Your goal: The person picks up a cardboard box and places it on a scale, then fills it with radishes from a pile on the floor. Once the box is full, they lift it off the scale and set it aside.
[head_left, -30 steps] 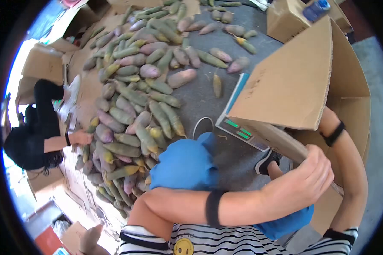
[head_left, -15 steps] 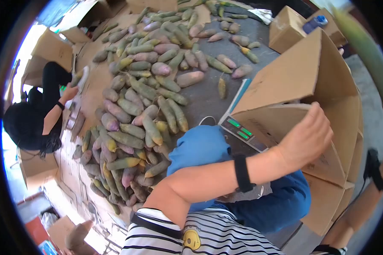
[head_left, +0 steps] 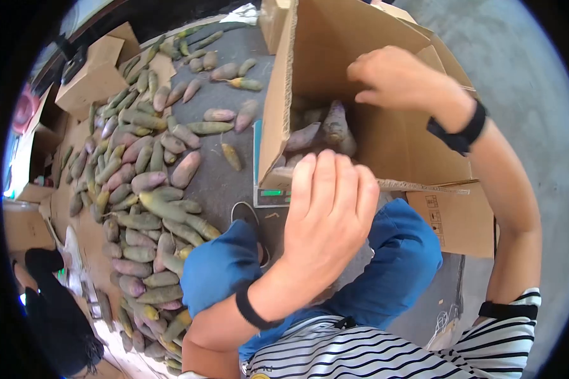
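My left hand (head_left: 329, 211) is closed over the near edge of an open cardboard box (head_left: 417, 139), with its fingers pressed together. Over the inside of that box is my right hand (head_left: 401, 82), its fingers loosely apart and nothing in them. Several purple and greenish radishes (head_left: 336, 123) lie at the bottom of the box. Beneath it, a scale (head_left: 272, 197) shows a green lit display and a blue edge. The box and my left hand hide the rest of the scale.
A large pile of green and purple radishes (head_left: 146, 181) covers the floor on the left. A person in black (head_left: 54, 316) is at the lower left. More boxes (head_left: 91, 79) stand at the back left. A flattened carton (head_left: 458, 221) lies right of my knees.
The view has turned toward the box, showing its inside. My right hand, near a blurred green radish at the far right before, is now empty over the box.
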Motion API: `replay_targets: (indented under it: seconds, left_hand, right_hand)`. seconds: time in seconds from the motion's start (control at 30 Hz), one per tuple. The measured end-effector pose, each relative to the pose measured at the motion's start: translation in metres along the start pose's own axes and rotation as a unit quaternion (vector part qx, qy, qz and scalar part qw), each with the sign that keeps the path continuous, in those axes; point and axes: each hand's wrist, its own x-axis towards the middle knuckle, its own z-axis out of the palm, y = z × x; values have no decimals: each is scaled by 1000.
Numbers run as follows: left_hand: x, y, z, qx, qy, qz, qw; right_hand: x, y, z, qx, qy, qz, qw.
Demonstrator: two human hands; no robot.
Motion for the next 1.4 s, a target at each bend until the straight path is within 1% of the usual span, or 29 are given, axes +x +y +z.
replay_targets:
  seconds: [0.07, 0.13, 0.2, 0.23, 0.27, 0.33, 0.4, 0.47, 0.5, 0.53, 0.57, 0.6, 0.67, 0.7, 0.73, 0.77, 0.8, 0.83, 0.87, 0.93, 0.97, 1.03, 1.07, 1.1, 1.13, 1.2, 1.23, 1.37, 1.4]
  left_hand:
    - [-2, 1, -8, -10, -15, 2, 1000]
    - [-5, 1, -13, -2, -57, 12, 998]
    - [-6, 2, -20, -20, -83, -2, 996]
    - [-7, 2, -20, -16, -85, 0, 996]
    - [-9, 1, -20, -12, -88, 2, 996]
    - [-11, -1, -19, -1, -89, 12, 996]
    - [-11, -2, -18, 7, -90, 20, 996]
    - [-10, -3, -16, 10, -84, 25, 996]
    - [-9, -4, -14, 16, -76, 27, 997]
    - [-9, -4, -13, 16, -78, 24, 997]
    - [-9, -3, -12, 17, -76, 23, 997]
    - [-8, -3, -11, 19, -72, 22, 997]
    - [-6, -3, -10, 17, -65, 16, 998]
    - [-5, -3, -10, 13, -60, 12, 998]
    - [-3, -3, -9, 14, -61, 9, 998]
    - [-1, -5, -6, 7, -50, 7, 999]
    - [1, -7, -4, 1, -37, 3, 999]
    - [1, -8, 0, -2, -9, 3, 1000]
    - [2, -8, 3, 6, -5, -5, 1000]
    - [3, -7, 5, -15, 16, -8, 1000]
    - [3, -6, 7, -19, 26, -12, 999]
    - [8, -10, 14, -38, 41, 4, 998]
    - [11, -13, 17, -54, 53, 19, 997]
    - [14, -16, 19, -56, 61, 32, 996]
    - [16, -20, 21, -59, 71, 46, 995]
    - [17, -22, 24, -59, 75, 54, 994]
    - [16, -23, 26, -55, 77, 55, 994]
    - [11, -28, 19, -54, 63, 57, 995]
    - [11, -29, 18, -56, 60, 67, 994]
  right_hand:
    - [20, -4, 40, -68, -55, -43, 995]
    - [33, -3, 88, -138, -53, -117, 982]
    - [40, -7, 125, -152, -58, -185, 969]
    - [46, -8, 148, -147, -90, -203, 964]
    - [47, -10, 159, -142, -89, -207, 964]
    - [47, -15, 183, -122, -73, -255, 956]
    - [51, -18, 217, -132, -99, -251, 954]
    - [53, -17, 234, -126, -17, -227, 966]
    - [56, -16, 235, -124, -18, -230, 965]
    - [60, -15, 234, -115, -82, -235, 962]
    - [64, -14, 227, -107, -146, -239, 954]
    - [67, -11, 214, -109, -145, -242, 953]
    - [72, -2, 186, 50, -147, -121, 981]
    - [71, 7, 175, 145, -95, -97, 980]
    - [68, 13, 153, 213, -74, -66, 972]
    - [60, 17, 118, 239, -81, -14, 967]
    - [50, 24, 91, 256, -55, 33, 965]
    - [37, 34, 69, 248, 1, 30, 968]
    - [20, 40, 33, 287, -6, 56, 956]
    - [-16, 46, -20, 472, -16, 111, 874]
    - [-37, 53, -37, 480, 52, 143, 864]
    - [-53, 58, -79, 473, 103, 86, 871]
    - [-53, 76, -74, 494, 169, 74, 850]
    - [-44, 64, -83, 511, 235, 65, 824]
    - [-31, 45, -88, 527, 314, 14, 790]
    - [14, -47, -122, 527, 453, -103, 712]
    - [4, -54, -128, 526, 454, -106, 712]
    - [-29, -76, -159, 430, 456, -129, 769]
    - [-43, -78, -158, 430, 453, -134, 769]
